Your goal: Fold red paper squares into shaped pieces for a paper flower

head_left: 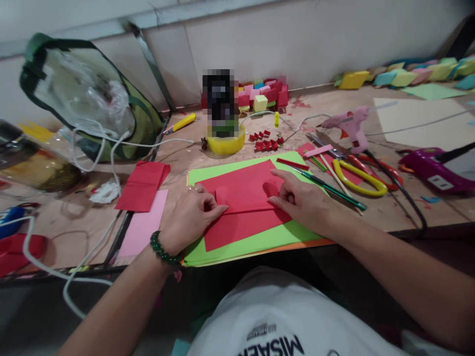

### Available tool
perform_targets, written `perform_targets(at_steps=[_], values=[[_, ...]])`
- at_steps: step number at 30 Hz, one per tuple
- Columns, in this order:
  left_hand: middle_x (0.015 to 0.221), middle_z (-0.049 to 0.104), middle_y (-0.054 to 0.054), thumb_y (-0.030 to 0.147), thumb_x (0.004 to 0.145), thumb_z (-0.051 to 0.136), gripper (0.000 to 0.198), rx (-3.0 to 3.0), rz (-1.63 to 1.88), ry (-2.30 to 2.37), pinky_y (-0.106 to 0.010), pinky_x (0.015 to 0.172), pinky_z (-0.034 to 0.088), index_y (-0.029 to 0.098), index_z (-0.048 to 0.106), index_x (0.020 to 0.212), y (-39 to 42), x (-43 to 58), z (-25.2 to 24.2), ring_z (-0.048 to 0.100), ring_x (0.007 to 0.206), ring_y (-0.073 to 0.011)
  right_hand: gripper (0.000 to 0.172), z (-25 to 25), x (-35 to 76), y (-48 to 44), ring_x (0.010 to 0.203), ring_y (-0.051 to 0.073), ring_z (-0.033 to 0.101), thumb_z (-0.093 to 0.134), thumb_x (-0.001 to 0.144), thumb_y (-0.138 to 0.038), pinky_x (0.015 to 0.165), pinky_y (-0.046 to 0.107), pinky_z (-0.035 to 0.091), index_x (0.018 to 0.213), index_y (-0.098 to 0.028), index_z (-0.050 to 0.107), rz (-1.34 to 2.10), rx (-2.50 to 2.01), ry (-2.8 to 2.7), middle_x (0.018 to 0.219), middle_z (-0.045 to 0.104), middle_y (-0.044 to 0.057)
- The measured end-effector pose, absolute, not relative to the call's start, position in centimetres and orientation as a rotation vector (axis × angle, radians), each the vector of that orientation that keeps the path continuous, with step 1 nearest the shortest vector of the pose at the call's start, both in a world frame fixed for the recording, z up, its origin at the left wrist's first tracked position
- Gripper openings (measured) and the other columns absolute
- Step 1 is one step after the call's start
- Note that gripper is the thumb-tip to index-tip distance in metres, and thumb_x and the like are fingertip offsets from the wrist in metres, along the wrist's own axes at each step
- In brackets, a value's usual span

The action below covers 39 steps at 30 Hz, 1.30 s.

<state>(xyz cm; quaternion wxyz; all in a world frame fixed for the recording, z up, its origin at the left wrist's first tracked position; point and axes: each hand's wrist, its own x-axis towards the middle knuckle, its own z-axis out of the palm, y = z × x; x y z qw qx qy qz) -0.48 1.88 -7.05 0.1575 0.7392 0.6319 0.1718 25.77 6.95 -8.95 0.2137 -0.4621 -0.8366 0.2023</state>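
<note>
A folded piece of red paper (243, 194) lies over a larger red sheet (237, 232), on a stack of lime-green paper (200, 254). My left hand (193, 210) pinches the folded paper at its lower left corner, thumb along the folded edge. At the right end, my right hand (297, 198) grips the same paper between thumb and curled fingers, with the index finger stretched over the red sheet. Just right of this hand lie a green pen (334, 190) and a thin red strip (291, 164).
Scissors with yellow handles (358, 180), a pink glue gun (351, 128) and a purple glue gun (438, 170) lie right. Behind the stack are yellow tape (226, 143) and small red folded pieces (267, 143). A yellow cutter (181, 123), red paper (143, 187) and cables are left.
</note>
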Motion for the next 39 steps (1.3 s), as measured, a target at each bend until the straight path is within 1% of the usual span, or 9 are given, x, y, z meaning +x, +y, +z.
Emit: perform_targets(at_steps=[6,10,16,23,27,30,33,36,39], values=[[0.07,0.057,-0.002,0.043,0.086,0.057,0.037,2.246,0.439,1.834,-0.031,0.062,0.032,0.018,0.056,0.059,1.6,-0.3,-6.8,0.049,0.065,-0.0153,0.055,-8.6,25.6,6.6,0.059,0.017,0.055,0.054,0.088,-0.028,0.056,0.027,0.04,0.139,-0.016,0.039,0.546,-1.333,-2.354,0.067,0.059,-0.001],[0.071,0.057,-0.003,0.042,0.088,0.055,0.037,2.328,0.374,1.837,-0.031,0.062,0.03,0.018,0.055,0.061,1.6,-0.3,-6.7,0.048,0.066,-0.0164,0.053,-8.5,25.5,6.5,0.06,0.017,0.056,0.051,0.088,-0.028,0.058,0.027,0.041,0.139,-0.016,0.04,0.473,-1.356,-2.407,0.075,0.064,0.003],[0.075,0.058,-0.004,0.045,0.089,0.052,0.037,2.37,0.264,1.887,-0.033,0.063,0.029,0.019,0.056,0.063,1.5,-0.1,-6.4,0.048,0.069,-0.0192,0.048,-8.2,25.2,6.1,0.06,0.018,0.058,0.046,0.091,-0.029,0.058,0.027,0.042,0.138,-0.017,0.041,0.315,-1.374,-2.502,0.076,0.067,0.004],[0.076,0.057,-0.005,0.049,0.091,0.048,0.04,2.398,0.171,1.954,-0.036,0.069,0.033,0.019,0.054,0.065,1.2,0.0,-6.5,0.049,0.073,-0.0216,0.045,-8.8,25.3,5.9,0.081,0.026,0.065,0.04,0.094,-0.025,0.06,0.031,0.043,0.138,-0.012,0.042,0.066,-1.295,-2.607,0.1,0.07,0.015],[0.079,0.058,-0.007,0.055,0.088,0.052,0.037,2.481,0.209,2.013,-0.037,0.072,0.037,0.018,0.056,0.081,1.1,-0.5,-7.0,0.051,0.077,-0.024,0.044,-9.0,25.2,5.6,0.081,0.026,0.065,0.038,0.095,-0.025,0.057,0.031,0.042,0.137,-0.014,0.043,-0.061,-1.275,-2.639,0.098,0.07,0.015],[0.099,0.061,-0.01,0.04,0.093,0.05,0.026,2.762,0.31,1.836,-0.038,0.078,0.04,0.018,0.057,0.105,0.9,-0.9,-7.2,0.052,0.09,-0.025,0.042,-8.5,25.1,5.3,0.076,0.026,0.063,0.04,0.096,-0.028,0.054,0.031,0.038,0.135,-0.015,0.047,-0.201,-1.265,-2.646,0.092,0.07,0.013],[0.105,0.062,-0.009,0.018,0.097,0.037,0.029,3.104,0.223,1.345,-0.036,0.079,0.041,0.02,0.055,0.121,0.8,-1.2,-7.1,0.052,0.091,-0.0224,0.035,-7.7,25.0,5.2,0.084,0.027,0.06,0.041,0.095,-0.022,0.064,0.034,0.041,0.126,-0.014,0.055,-0.396,-1.112,-2.674,0.092,0.067,0.014],[0.099,0.064,-0.01,0.013,0.098,0.033,0.033,3.233,0.111,1.04,-0.034,0.076,0.042,0.015,0.055,0.122,0.9,-1.2,-6.7,0.053,0.085,-0.0203,0.031,-6.9,24.8,5.7,0.089,0.026,0.054,0.042,0.094,-0.014,0.075,0.036,0.042,0.119,-0.014,0.058,-0.478,-0.782,-2.774,0.101,0.065,0.014],[0.092,0.064,-0.009,0.016,0.097,0.038,0.029,3.293,0.078,0.999,-0.034,0.072,0.042,0.012,0.057,0.118,1.1,-0.8,-6.2,0.053,0.08,-0.0203,0.026,-6.2,24.3,6.3,0.086,0.023,0.052,0.046,0.093,-0.015,0.074,0.036,0.042,0.115,-0.016,0.06,-0.453,-0.412,-2.909,0.103,0.064,0.011]])
